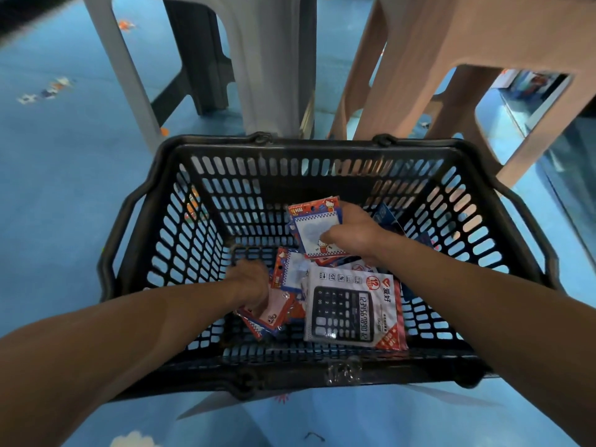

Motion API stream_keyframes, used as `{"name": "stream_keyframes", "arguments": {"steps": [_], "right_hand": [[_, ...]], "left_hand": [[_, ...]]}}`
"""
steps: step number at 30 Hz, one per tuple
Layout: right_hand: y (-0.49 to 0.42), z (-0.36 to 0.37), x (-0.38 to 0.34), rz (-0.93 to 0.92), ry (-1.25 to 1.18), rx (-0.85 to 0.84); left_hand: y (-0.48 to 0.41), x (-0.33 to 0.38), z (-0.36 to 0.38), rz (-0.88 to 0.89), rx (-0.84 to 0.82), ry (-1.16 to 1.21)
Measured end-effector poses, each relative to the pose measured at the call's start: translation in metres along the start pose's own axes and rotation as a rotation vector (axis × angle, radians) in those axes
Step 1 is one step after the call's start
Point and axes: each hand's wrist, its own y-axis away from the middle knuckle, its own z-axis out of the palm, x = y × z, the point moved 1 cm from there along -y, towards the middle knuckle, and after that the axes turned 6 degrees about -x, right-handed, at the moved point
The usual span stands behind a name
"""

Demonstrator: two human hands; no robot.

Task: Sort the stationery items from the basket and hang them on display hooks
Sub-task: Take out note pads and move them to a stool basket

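Sorting barely begun: inside the black basket on the blue floor, the right hand curls around a sheaf of memo-pad packets, while the left hand reaches into the loose packets at the bottom, its grip too blurred to tell. A calculator pack also lies unsorted. No display hooks are in view; a grey stool and a pink stool crowd the far side.
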Motion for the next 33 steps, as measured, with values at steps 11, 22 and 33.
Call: {"name": "stream_keyframes", "arguments": {"steps": [11, 22, 33], "right_hand": [[-0.001, 0.004, 0.003, 0.038, -0.021, 0.002], [-0.005, 0.004, 0.005, 0.055, -0.035, 0.018], [0.001, -0.004, 0.000, 0.065, -0.075, 0.037]], "left_hand": [[0.019, 0.004, -0.001, -0.020, -0.078, 0.295], [0.023, 0.001, -0.003, -0.013, -0.133, 0.341], [0.031, -0.012, -0.023, 0.033, -0.235, 0.677]]}}
